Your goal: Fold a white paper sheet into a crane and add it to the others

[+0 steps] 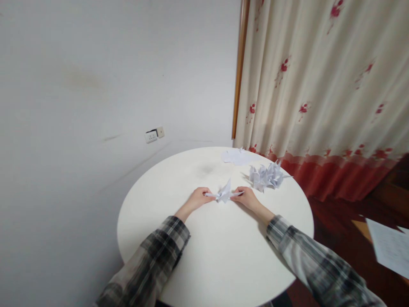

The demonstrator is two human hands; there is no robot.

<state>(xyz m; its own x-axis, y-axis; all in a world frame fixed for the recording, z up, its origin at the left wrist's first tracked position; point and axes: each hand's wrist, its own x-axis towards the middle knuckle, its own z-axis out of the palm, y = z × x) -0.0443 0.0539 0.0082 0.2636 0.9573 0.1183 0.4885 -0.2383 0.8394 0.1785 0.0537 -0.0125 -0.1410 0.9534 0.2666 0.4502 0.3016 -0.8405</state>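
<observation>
A small folded white paper crane sits between my two hands just above the round white table. My left hand pinches the crane's left tip, fingers closed. My right hand pinches its right tip, fingers closed too. Both arms wear plaid sleeves and reach in from the near edge.
A pile of finished paper cranes lies just behind my right hand. Flat white paper sheets rest at the table's far edge. A floral curtain hangs at the right, a wall socket at the left, loose papers at far right.
</observation>
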